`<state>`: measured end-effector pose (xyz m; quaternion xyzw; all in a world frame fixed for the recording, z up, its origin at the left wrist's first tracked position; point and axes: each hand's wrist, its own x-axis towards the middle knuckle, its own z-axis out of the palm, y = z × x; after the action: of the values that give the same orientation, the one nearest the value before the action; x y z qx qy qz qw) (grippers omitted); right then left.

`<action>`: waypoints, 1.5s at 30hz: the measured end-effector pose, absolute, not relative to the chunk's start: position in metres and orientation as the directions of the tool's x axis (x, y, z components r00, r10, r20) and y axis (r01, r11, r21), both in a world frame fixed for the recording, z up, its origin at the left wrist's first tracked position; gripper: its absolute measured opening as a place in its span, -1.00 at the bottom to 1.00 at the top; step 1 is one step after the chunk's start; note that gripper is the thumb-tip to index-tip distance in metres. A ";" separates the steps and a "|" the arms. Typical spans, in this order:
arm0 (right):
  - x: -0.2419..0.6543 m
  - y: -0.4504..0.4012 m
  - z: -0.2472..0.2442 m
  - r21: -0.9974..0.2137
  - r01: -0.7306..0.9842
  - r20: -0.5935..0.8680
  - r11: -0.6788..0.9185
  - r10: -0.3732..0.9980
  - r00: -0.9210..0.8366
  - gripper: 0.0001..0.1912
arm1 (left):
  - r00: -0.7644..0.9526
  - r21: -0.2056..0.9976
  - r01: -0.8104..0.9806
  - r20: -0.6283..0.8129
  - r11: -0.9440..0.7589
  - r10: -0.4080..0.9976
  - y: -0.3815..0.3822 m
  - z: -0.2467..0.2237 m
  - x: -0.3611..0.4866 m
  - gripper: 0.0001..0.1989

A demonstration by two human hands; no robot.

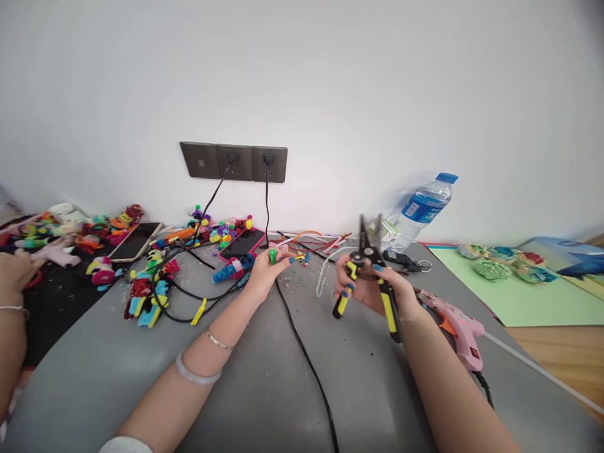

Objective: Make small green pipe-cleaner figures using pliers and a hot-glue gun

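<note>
My right hand (401, 292) is wrapped around the yellow-and-black handles of a wire stripper (389, 311). Its dark jaws point up and stand apart, with a coil spring between the handles. To the left, my left hand (265, 274) is closed in a pinch just above the grey table. A small green fuzzy piece of pipe cleaner (272, 255) shows at its fingers. Yellow and blue bits lie by the fingertips, and I cannot tell whether they are held. A pale curved pipe cleaner (321, 277) lies between the two hands.
Black cables run from wall sockets (236, 162) across the table (245, 402). Fuzzy figures (148, 292) and phones (138, 241) lie left, near another person's hand (14, 277). A water bottle (425, 204), keys (413, 264) and a pink glue gun (465, 336) are right.
</note>
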<state>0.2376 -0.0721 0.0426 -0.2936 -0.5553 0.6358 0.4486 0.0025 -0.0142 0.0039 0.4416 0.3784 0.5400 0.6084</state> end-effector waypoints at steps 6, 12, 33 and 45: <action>0.235 -0.079 0.036 -0.885 -0.190 -0.136 -0.425 0.626 -0.768 -0.54 | 0.201 0.956 -0.292 0.092 -0.030 0.975 -0.020 0.009 0.004 -0.50; 0.230 -0.071 0.024 -0.827 -0.183 -0.133 -0.532 0.501 -0.855 -0.57 | 0.195 0.966 -0.230 0.161 -0.114 0.968 -0.023 0.013 0.006 -0.51; 0.223 -0.067 0.021 -0.794 -0.133 -0.163 -0.593 0.418 -0.894 -0.64 | 0.208 0.952 -0.258 0.223 -0.166 0.952 -0.025 0.014 0.007 -0.54; 0.218 -0.067 0.021 -0.804 -0.093 -0.174 -0.587 0.382 -0.908 -0.66 | 0.232 0.960 -0.189 0.249 -0.207 0.940 -0.022 0.011 0.004 -0.64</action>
<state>0.2177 -0.0674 0.0211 -0.1667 -0.4338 0.8750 0.1358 0.0044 -0.0222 0.0111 0.5721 0.3284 0.5257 0.5370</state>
